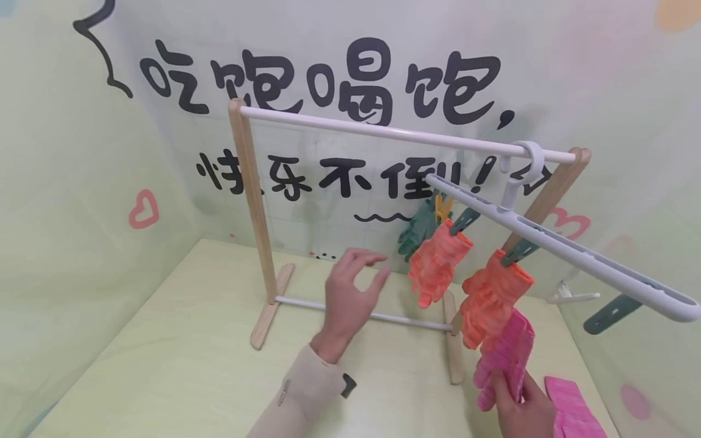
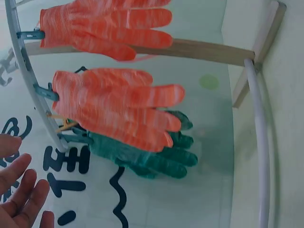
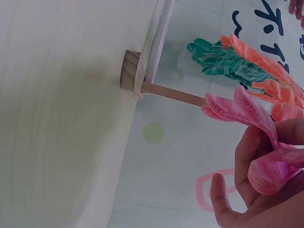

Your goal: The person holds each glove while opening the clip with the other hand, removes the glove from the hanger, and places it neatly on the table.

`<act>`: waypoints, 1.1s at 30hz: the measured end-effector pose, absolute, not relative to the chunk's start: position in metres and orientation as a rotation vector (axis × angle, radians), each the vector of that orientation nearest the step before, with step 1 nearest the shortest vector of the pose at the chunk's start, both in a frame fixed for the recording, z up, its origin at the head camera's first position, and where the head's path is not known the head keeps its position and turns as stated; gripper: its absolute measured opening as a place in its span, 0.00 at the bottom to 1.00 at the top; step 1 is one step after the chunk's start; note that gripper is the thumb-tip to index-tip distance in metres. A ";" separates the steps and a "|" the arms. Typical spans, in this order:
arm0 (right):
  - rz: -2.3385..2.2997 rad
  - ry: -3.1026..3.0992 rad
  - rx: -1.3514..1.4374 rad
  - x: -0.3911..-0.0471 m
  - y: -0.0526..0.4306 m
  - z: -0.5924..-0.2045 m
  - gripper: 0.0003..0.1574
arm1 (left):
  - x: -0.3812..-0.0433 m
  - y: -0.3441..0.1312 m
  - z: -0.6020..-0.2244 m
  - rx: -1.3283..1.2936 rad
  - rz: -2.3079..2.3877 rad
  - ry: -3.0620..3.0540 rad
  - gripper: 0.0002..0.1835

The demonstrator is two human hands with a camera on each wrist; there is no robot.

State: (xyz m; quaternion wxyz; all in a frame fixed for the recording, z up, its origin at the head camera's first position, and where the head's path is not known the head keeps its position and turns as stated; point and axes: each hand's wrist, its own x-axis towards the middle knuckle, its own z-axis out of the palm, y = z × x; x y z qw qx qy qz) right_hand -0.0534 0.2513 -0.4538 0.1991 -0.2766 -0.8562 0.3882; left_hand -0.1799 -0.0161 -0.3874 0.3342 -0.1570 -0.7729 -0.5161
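A pink knitted glove [image 1: 508, 347] is pinched between right-hand [image 1: 526, 412] thumb and fingers, below the long white plastic hanger [image 1: 597, 264]. The left hand [image 1: 352, 298], empty, has thumb and fingers curved apart. Apparent step: hanging the glove; next, the unoccupied dark-green plastic clip [image 1: 612, 313] likely needs squeezing open.

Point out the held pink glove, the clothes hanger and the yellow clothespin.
Held pink glove [image 1: 509, 350]: head view, middle of its visible fabric.
Clothes hanger [image 1: 569, 247]: head view, its long bar.
Yellow clothespin [image 1: 440, 208]: head view, its body.
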 end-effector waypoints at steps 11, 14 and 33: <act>1.089 -2.467 -0.782 -0.050 0.261 -0.455 0.19 | -0.191 -0.102 -0.430 -0.103 -1.291 -2.154 0.10; 1.081 -2.451 -0.745 -0.048 0.261 -0.456 0.15 | -0.193 -0.123 -0.438 -0.024 -1.275 -2.185 0.09; 1.159 -2.565 -0.834 -0.049 0.268 -0.462 0.27 | -0.190 -0.166 -0.474 0.363 -1.270 -2.120 0.15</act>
